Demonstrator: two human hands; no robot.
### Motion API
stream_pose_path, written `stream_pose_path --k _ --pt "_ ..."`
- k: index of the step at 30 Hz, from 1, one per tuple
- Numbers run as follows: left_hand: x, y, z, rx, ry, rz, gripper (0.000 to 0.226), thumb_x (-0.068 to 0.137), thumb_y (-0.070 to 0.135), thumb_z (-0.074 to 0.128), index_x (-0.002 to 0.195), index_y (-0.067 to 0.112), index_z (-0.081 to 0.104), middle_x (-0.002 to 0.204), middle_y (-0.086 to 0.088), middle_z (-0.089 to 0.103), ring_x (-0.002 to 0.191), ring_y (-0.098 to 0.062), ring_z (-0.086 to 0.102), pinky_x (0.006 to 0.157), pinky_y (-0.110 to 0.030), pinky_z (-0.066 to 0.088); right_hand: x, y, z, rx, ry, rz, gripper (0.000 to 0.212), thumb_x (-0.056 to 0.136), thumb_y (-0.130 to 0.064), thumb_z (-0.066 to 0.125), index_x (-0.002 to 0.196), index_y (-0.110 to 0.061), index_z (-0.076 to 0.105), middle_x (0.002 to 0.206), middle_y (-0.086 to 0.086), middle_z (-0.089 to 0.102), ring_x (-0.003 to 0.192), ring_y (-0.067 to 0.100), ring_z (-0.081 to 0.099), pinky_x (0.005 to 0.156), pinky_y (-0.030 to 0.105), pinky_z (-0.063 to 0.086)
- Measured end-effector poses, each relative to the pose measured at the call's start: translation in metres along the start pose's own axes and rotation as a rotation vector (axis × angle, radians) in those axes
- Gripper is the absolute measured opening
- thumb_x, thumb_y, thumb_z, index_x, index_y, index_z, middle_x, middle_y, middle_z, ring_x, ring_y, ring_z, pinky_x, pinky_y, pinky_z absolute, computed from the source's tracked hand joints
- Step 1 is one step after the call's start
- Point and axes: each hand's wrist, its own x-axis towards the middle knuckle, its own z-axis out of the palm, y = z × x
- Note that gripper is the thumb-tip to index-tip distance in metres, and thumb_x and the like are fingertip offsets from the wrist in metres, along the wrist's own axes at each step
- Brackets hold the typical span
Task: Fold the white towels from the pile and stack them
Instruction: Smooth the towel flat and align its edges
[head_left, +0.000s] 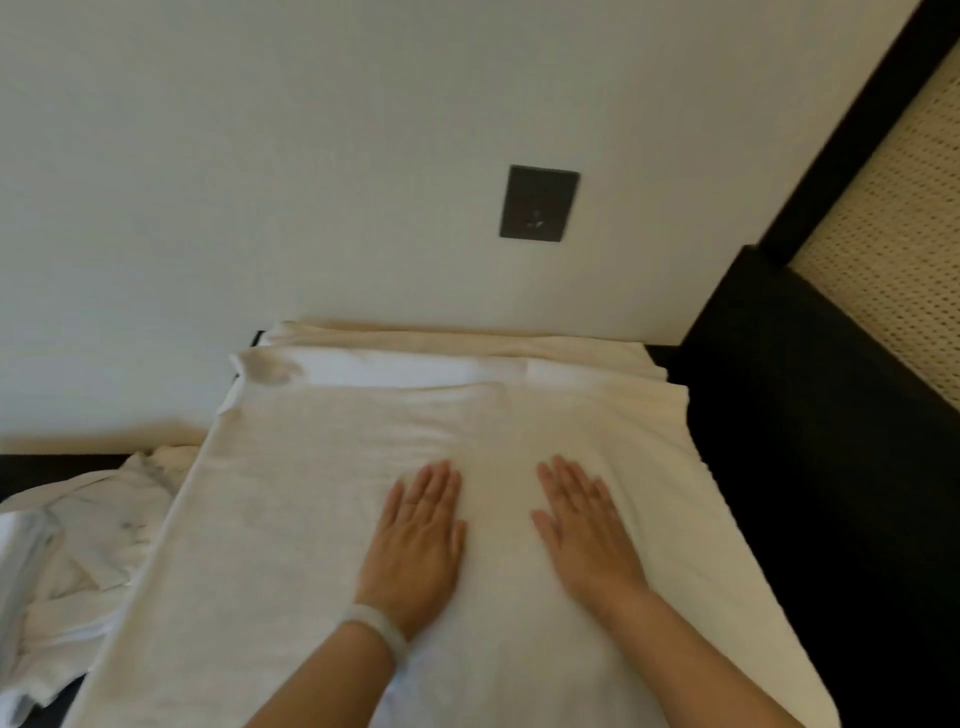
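Plainly, the spread white towel (322, 519) fills the middle and lower frame. Its long axis runs from the bottom edge up toward the wall, where more folded white layers (441, 358) lie at its far end. Both hands rest on it below centre frame, side by side and a little apart. The left hand (415, 540) and right hand (587, 535) are palm down with fingers straight, pressing the cloth flat and gripping nothing. The left sits about on the towel's midline, and the right is nearer its right long edge, so that edge looks the easier one to take for a fold. The dark surface (805, 493) underneath shows at the right. The pile of crumpled white towels (88, 545) lies at lower left, against the spread towel's left edge. It could catch a fold made from that side. A woven panel (893, 260) is at upper right, a dark wall plate (539, 202) above centre, and a pale bracelet (374, 631) circles the left wrist.
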Motion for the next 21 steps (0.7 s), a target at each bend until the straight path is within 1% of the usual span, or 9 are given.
stream_pose_path --k 4,6,7,10,11,14,17,19,21 --pt "-0.001 0.0 0.0 0.02 0.017 0.004 0.057 0.095 0.033 0.03 0.138 0.005 0.053 0.146 -0.011 0.048 0.134 -0.03 0.047 0.11 -0.043 0.024 -0.014 0.071 -0.018 0.014 -0.051 0.413 0.06 0.104 -0.049 0.016 0.156 -0.031 -0.008 0.165 -0.005 -0.012 0.151 0.012 -0.013 0.122 0.042 -0.009" --pt "0.0 0.002 -0.001 0.035 0.033 -0.006 0.058 0.097 0.035 0.027 0.138 0.005 0.053 0.146 -0.01 0.048 0.134 -0.029 0.047 0.112 -0.04 0.021 -0.009 0.069 -0.025 0.03 -0.077 0.52 0.061 0.104 -0.052 0.015 0.157 -0.031 -0.006 0.165 -0.005 -0.011 0.152 0.017 -0.012 0.121 0.05 -0.01" --pt "0.0 0.002 -0.001 0.035 0.028 -0.011 0.059 0.1 0.038 0.022 0.138 0.005 0.053 0.146 -0.01 0.048 0.134 -0.029 0.048 0.113 -0.038 0.019 -0.008 0.059 -0.025 0.027 -0.063 0.469 0.061 0.104 -0.052 0.018 0.158 -0.031 -0.003 0.165 -0.006 -0.01 0.152 0.018 -0.011 0.12 0.052 -0.012" --pt "0.0 0.003 -0.003 0.052 0.026 -0.007 0.07 0.103 0.04 0.004 0.138 0.004 0.054 0.145 -0.01 0.049 0.134 -0.029 0.047 0.114 -0.035 0.013 -0.022 0.03 -0.011 -0.026 -0.057 0.051 0.061 0.104 -0.05 0.021 0.157 -0.033 -0.002 0.16 -0.011 -0.017 0.152 0.014 -0.012 0.117 0.042 -0.02" --pt "0.0 0.003 -0.003 0.057 0.026 -0.005 0.071 0.103 0.04 0.003 0.138 0.004 0.053 0.145 -0.01 0.049 0.134 -0.029 0.047 0.114 -0.035 0.013 -0.027 0.036 -0.009 -0.045 -0.068 0.004 0.061 0.104 -0.05 0.02 0.157 -0.033 -0.004 0.16 -0.011 -0.018 0.151 0.012 -0.013 0.118 0.039 -0.02" --pt "0.0 0.004 -0.005 0.045 0.015 -0.021 0.073 0.102 0.042 0.001 0.14 0.004 0.05 0.147 -0.01 0.046 0.136 -0.029 0.044 0.115 -0.034 0.011 -0.04 0.083 -0.019 -0.081 -0.033 0.314 0.062 0.104 -0.051 0.017 0.157 -0.031 -0.008 0.165 -0.006 -0.013 0.151 0.014 -0.013 0.122 0.041 -0.009" --pt "-0.001 0.007 -0.007 0.025 -0.025 -0.036 0.073 0.102 0.042 0.001 0.141 0.003 0.049 0.148 -0.01 0.045 0.136 -0.028 0.043 0.115 -0.033 0.009 -0.041 0.109 -0.037 -0.021 -0.098 0.588 0.066 0.102 -0.056 0.013 0.157 -0.027 -0.009 0.166 -0.001 -0.012 0.152 0.025 -0.012 0.121 0.052 -0.005" --pt "0.0 0.006 -0.007 0.025 -0.02 -0.032 0.066 0.101 0.041 0.012 0.14 0.003 0.049 0.148 -0.009 0.045 0.136 -0.028 0.044 0.115 -0.033 0.009 -0.04 0.091 -0.035 -0.064 -0.044 0.513 0.066 0.102 -0.056 0.016 0.158 -0.025 -0.005 0.165 0.0 -0.011 0.152 0.027 -0.012 0.12 0.054 -0.011" --pt "-0.001 0.005 -0.004 0.021 -0.018 -0.027 0.061 0.097 0.036 0.024 0.141 0.004 0.049 0.149 -0.009 0.044 0.137 -0.028 0.043 0.115 -0.035 0.013 -0.048 0.058 -0.021 -0.027 -0.018 0.207 0.066 0.102 -0.055 0.018 0.158 -0.026 -0.001 0.163 -0.005 -0.013 0.152 0.02 -0.012 0.118 0.047 -0.018"
